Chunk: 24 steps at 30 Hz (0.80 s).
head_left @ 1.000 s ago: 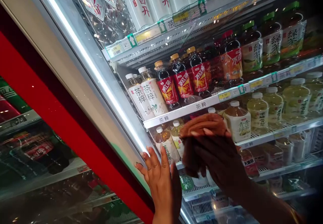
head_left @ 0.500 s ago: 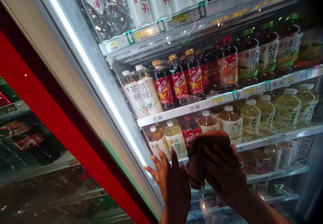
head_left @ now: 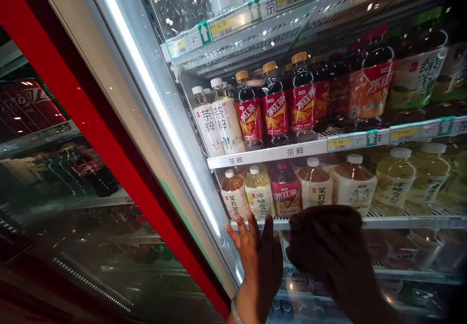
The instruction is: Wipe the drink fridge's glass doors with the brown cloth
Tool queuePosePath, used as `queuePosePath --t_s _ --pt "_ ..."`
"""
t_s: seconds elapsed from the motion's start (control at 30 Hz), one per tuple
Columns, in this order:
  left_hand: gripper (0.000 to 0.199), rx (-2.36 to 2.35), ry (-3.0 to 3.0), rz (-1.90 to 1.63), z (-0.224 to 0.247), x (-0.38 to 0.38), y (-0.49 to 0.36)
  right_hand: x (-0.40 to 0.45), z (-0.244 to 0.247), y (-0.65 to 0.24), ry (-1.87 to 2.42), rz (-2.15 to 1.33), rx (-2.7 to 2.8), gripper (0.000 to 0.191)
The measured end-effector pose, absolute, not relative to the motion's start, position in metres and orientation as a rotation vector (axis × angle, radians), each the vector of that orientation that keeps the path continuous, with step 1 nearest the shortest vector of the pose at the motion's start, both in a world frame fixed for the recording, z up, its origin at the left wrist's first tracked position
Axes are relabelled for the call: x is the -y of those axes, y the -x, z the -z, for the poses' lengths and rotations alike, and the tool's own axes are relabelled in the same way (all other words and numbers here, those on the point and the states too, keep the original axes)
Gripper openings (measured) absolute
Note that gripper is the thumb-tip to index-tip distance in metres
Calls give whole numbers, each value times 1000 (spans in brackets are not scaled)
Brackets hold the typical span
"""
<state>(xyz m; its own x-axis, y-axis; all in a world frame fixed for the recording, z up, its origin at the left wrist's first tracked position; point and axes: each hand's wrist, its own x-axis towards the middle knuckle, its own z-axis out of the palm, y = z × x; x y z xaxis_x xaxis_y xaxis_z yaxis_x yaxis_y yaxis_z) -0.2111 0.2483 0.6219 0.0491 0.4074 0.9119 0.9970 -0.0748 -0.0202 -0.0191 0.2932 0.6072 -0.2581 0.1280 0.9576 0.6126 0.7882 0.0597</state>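
My left hand (head_left: 257, 256) is raised with its fingers spread, in front of the drinks cooler's lower shelves. A ring is on one finger and a pale bangle (head_left: 236, 311) circles the wrist. To its right, in deep shadow, my right hand (head_left: 343, 261) grips a dark brown cloth (head_left: 314, 224), bunched under its fingers. Glass seems to lie between the hands and the bottles; whether they touch it I cannot tell. Just above the hands stand a pear drink bottle (head_left: 259, 195), a red-labelled tea bottle (head_left: 285, 190) and a white-labelled tea bottle (head_left: 315, 185).
A red door frame (head_left: 120, 158) runs diagonally at the left, beside a bright light strip (head_left: 146, 85). Behind it is another cooler section with cola bottles (head_left: 95, 171). Shelf edges with price tags (head_left: 339, 142) cross the view, and iced tea bottles (head_left: 275, 112) stand on the middle shelf.
The view has shifted and come nearer the shelves. The cloth and my right hand appear lower and further right, against the lower shelf edge. My left hand stays spread.
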Motion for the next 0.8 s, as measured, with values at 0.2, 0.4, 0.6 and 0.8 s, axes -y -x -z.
queuePosePath --t_s 0.2,0.4,0.6,0.8 --pt "98 1512 1607 1013 -620 -243 211 -297 -638 28 483 472 1808 47" --pt "100 1501 1571 919 -618 -242 205 -314 -594 -9 558 512 1769 59" --pt "108 1528 1584 887 -600 -251 190 -307 -606 12 401 572 1882 36" --pt "94 1406 1556 1004 -604 -254 176 -309 -599 -24 610 384 1757 27"
